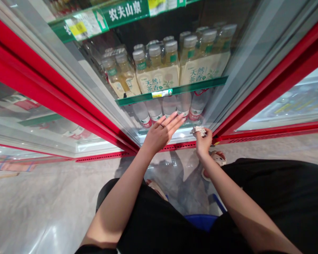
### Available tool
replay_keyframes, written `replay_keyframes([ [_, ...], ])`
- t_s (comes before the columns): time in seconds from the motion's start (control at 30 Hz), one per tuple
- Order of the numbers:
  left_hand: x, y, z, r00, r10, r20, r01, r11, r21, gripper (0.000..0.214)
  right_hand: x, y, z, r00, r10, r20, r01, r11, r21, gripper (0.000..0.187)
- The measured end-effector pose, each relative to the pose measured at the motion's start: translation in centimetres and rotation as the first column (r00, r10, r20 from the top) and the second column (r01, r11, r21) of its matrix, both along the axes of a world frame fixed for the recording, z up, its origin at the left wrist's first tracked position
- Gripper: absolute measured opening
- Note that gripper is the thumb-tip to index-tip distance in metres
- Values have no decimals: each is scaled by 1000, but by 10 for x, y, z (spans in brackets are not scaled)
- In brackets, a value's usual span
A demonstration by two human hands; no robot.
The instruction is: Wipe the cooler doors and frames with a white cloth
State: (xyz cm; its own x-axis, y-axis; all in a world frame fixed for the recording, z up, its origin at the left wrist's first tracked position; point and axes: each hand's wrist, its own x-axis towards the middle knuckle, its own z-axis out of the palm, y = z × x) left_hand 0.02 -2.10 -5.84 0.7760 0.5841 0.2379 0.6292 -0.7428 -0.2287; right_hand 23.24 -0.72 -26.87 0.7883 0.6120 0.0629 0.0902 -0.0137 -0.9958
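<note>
My left hand (163,132) is stretched out flat with its fingers extended, a ring on one finger. It is in front of the lower glass of a red-framed cooler; I cannot tell whether it touches the glass. Low at the right side of the door, my right hand (204,141) is closed around a crumpled white cloth or tissue (200,131). Behind the glass stand clear bottles with red and white labels (195,112) on the bottom level. Above them, packs of tea-coloured bottles (159,76) sit on a green-edged shelf (196,88).
Red door frames (243,95) rise on both sides, with neighbouring cooler sections beyond. A higher green shelf strip (124,13) carries price tags. Below is a shiny grey floor (55,201). Between my black-clothed legs is a blue seat-like object (201,221).
</note>
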Motion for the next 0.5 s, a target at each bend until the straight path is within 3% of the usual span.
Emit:
replay_keyframes([
  [0.23, -6, -6, 7, 999, 36, -10, -36, 999, -7, 74, 2, 0, 3, 999, -42, -24, 41, 999, -21, 36],
  [0.37, -13, -9, 6, 999, 37, 7, -37, 999, 17, 72, -13, -6, -6, 999, 2, -55, -6, 998, -68, 33],
  [0.5, -22, -12, 3, 999, 30, 29, -31, 999, 32, 75, -27, -4, -1, 996, 67, -61, -69, 997, -34, 37],
])
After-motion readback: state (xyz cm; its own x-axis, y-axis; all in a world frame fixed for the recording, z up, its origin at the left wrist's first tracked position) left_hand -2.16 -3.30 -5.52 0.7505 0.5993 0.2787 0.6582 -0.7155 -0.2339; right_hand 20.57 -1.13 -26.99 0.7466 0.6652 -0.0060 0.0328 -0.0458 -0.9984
